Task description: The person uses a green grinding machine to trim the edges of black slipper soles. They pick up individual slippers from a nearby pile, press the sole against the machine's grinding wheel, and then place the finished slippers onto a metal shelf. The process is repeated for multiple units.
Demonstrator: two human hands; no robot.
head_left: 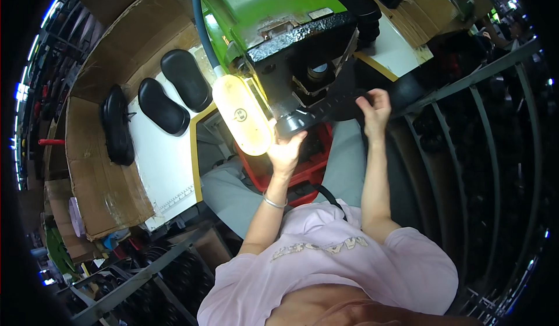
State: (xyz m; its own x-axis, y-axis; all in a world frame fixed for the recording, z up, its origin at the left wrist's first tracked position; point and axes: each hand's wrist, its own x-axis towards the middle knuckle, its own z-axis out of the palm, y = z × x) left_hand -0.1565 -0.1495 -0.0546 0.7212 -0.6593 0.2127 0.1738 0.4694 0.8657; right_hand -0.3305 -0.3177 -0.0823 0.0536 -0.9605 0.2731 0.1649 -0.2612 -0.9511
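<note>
A black shoe (297, 122), its rounded shiny end toward the left, is held under the dark working head of a green machine (279, 0). My left hand (285, 154) is closed round that shiny end from below, thumb on the near side. At the shoe's other end, my right hand (375, 107) grips with bent fingers and thumb. Much of the shoe's middle merges into the machine's shadow, so its upper side is hard to make out. Close to my left hand glows an oblong yellow-white lamp (241, 114).
On the white tabletop (157, 180) at left lie two black soles (163, 106) (186, 80) and a laced black shoe (117, 125). Cardboard walls (105, 192) border it. More black soles (355, 6) are stacked behind the machine. Below sits a red crate (256, 177); metal rails (466, 84) stand right.
</note>
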